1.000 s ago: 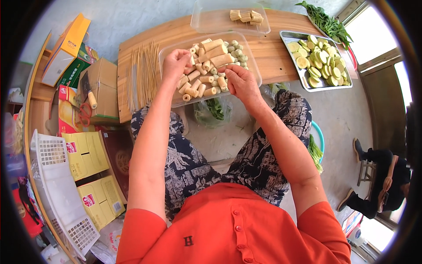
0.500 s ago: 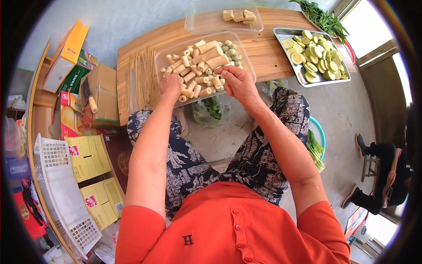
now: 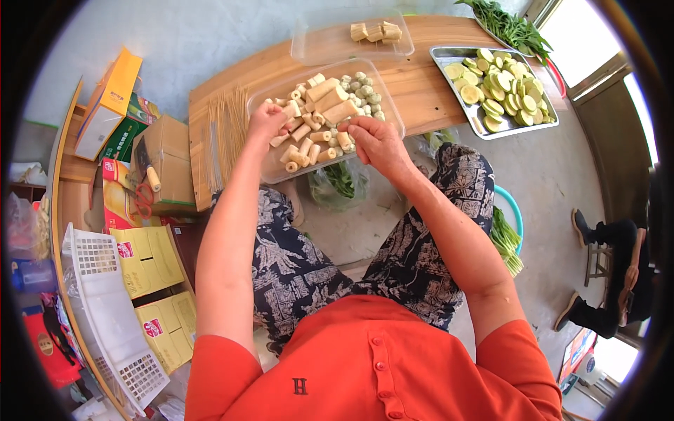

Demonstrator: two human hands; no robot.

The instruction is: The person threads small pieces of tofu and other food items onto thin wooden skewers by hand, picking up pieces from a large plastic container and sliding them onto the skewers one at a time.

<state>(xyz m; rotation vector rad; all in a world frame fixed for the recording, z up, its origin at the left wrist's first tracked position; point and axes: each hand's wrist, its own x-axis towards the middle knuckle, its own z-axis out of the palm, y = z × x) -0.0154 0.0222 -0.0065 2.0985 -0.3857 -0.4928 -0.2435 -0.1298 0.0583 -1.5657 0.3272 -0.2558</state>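
Observation:
A clear plastic tray (image 3: 399, 116) at the table's near edge holds many short tan rolls (image 3: 324, 99), which look like bean curd rolls, and pale green balls (image 3: 366, 93) on its right. Over the tray's left side is my left hand (image 3: 265, 125), its fingers closed on a short tan roll (image 3: 291, 109). My right hand (image 3: 378, 142) is at the tray's near right, thumb and fingertips pinched together beside the rolls; what they grip is too small to make out. Thin wooden skewers (image 3: 228, 133) lie left of the tray.
A second clear box (image 3: 319, 46) with several bundled rolls stands behind. A metal tray (image 3: 449, 62) of sliced green squash sits right, near leafy greens (image 3: 509, 29). Left are cartons (image 3: 167, 154), a knife (image 3: 147, 160) and scissors (image 3: 144, 200). Another person (image 3: 618, 281) sits at right.
My left hand has risen slightly, away from the tray's near left corner, and a tan roll now shows at its fingertips. My right hand has shifted slightly left and down, still pinched.

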